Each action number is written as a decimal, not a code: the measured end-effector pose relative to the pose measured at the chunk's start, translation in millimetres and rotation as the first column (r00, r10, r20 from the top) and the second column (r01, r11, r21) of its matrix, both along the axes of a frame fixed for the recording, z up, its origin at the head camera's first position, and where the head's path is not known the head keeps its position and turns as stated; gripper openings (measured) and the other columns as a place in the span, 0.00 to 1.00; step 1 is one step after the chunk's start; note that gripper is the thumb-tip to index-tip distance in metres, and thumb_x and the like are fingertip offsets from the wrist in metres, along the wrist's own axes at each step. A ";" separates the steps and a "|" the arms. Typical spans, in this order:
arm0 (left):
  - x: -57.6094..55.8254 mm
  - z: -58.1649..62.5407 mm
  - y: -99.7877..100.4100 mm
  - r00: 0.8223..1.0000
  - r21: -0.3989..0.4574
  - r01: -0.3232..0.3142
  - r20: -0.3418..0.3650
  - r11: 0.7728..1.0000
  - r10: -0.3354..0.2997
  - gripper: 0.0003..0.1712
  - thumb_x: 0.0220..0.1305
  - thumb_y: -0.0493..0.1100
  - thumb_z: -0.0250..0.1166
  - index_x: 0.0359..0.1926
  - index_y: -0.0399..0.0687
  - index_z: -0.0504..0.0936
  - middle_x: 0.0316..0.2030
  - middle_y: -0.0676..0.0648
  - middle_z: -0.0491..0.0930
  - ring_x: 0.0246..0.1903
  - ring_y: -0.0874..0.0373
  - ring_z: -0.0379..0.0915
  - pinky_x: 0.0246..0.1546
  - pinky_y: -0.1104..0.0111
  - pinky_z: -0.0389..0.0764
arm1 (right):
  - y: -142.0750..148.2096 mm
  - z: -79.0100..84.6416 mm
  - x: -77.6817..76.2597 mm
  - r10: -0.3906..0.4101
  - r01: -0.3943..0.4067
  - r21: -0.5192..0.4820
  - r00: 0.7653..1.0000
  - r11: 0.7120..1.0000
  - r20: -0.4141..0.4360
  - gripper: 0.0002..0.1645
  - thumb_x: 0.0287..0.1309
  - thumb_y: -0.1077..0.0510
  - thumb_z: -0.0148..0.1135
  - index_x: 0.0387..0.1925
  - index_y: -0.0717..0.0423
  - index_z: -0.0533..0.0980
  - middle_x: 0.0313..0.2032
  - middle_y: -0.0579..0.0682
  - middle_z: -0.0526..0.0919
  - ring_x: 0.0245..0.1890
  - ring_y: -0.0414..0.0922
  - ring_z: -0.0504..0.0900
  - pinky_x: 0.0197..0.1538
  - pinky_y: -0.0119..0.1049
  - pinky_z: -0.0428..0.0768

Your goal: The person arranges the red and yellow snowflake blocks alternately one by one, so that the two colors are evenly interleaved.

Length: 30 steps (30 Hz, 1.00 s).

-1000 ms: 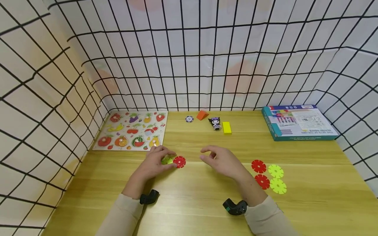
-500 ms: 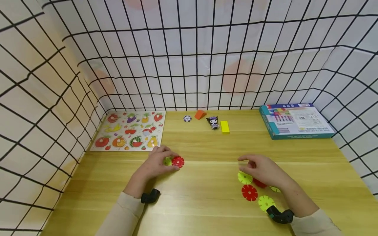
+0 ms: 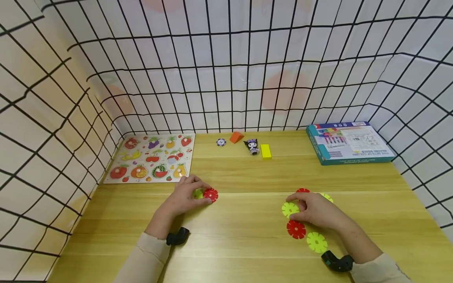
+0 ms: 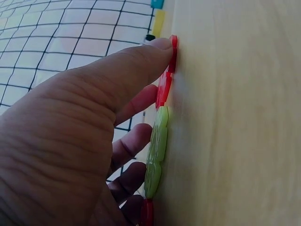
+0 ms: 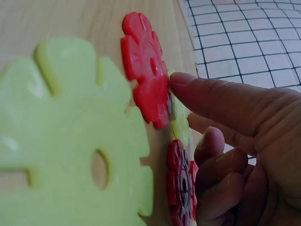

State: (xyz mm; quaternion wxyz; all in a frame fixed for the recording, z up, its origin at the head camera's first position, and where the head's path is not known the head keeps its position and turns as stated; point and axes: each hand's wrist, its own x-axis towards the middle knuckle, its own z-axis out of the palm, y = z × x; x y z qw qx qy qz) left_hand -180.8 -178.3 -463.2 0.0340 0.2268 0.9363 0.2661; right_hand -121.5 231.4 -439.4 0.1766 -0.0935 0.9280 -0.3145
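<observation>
My left hand [image 3: 187, 196] pinches the edges of a red notched plastic disc [image 3: 210, 195], thumb at its near side and a fingertip at its far side. Beside that lies a yellow-green disc [image 3: 197, 193], partly under the fingers; the left wrist view shows the row of discs edge-on along the table. At the right, my right hand [image 3: 320, 212] has thumb and forefinger around a yellow-green disc [image 3: 290, 210] on the table. Just nearer lie a red disc [image 3: 296, 229] and another yellow-green disc [image 3: 317, 242]. Behind the hand, a red disc [image 3: 302, 190] and a yellow-green disc [image 3: 326, 197] are partly hidden.
A fruit puzzle board [image 3: 148, 159] lies at the back left, a flat box [image 3: 350, 143] at the back right. Between them stand a poker chip [image 3: 221, 142], an orange wedge [image 3: 236, 136], a small figurine [image 3: 252, 146] and a yellow block [image 3: 266, 151]. Black wire mesh [image 3: 230, 63] encloses the table.
My right hand has moved right from mid-table to the discs and closed its thumb and forefinger about a yellow-green one. My left hand stays at the red disc. The view has shifted slightly.
</observation>
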 end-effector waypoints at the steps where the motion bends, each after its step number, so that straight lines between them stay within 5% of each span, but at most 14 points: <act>1: 0.0 0.1 0.0 1.000 0.003 -0.001 0.001 1.000 0.001 0.23 0.46 0.63 0.69 0.45 0.68 0.80 0.41 0.60 0.67 0.42 0.60 0.56 0.45 0.60 0.58 | -0.9 -0.4 0.0 0.003 -0.003 0.009 1.000 1.000 -0.011 0.26 0.41 0.43 0.72 0.45 0.43 0.77 0.20 0.46 0.70 0.20 0.42 0.68 0.23 0.33 0.63; 15: 0.3 -0.7 0.7 1.000 0.005 -0.016 0.019 1.000 0.016 0.22 0.46 0.63 0.69 0.45 0.69 0.81 0.40 0.61 0.66 0.42 0.61 0.56 0.46 0.61 0.57 | -15.6 5.1 -4.1 0.034 -0.029 0.046 0.993 0.999 -0.112 0.22 0.42 0.48 0.73 0.34 0.47 0.69 0.27 0.48 0.68 0.27 0.43 0.67 0.30 0.37 0.67; 20: 0.7 -0.2 1.0 0.999 -0.005 -0.026 0.023 1.000 0.026 0.22 0.46 0.63 0.69 0.45 0.69 0.81 0.41 0.61 0.66 0.43 0.60 0.56 0.47 0.60 0.57 | -28.7 9.6 -1.0 -0.026 0.025 -0.147 1.000 0.989 -0.011 0.14 0.52 0.52 0.67 0.36 0.49 0.71 0.26 0.49 0.72 0.21 0.44 0.73 0.24 0.36 0.73; 24: 1.3 -0.7 0.4 0.999 -0.013 -0.033 0.018 0.999 0.033 0.23 0.46 0.63 0.69 0.45 0.70 0.81 0.41 0.61 0.66 0.43 0.60 0.57 0.47 0.59 0.57 | -48.5 12.0 0.1 -0.046 0.092 -0.353 0.989 0.931 0.137 0.15 0.55 0.52 0.64 0.42 0.51 0.71 0.30 0.56 0.71 0.21 0.50 0.79 0.25 0.41 0.78; 30: 1.4 -1.2 1.6 0.999 -0.003 -0.029 0.015 1.000 0.029 0.23 0.46 0.63 0.69 0.45 0.69 0.81 0.40 0.59 0.67 0.43 0.60 0.57 0.47 0.58 0.56 | -81.9 12.1 -4.8 0.006 0.043 -0.438 0.994 0.898 0.109 0.16 0.56 0.51 0.63 0.46 0.47 0.74 0.29 0.56 0.73 0.22 0.50 0.81 0.27 0.42 0.79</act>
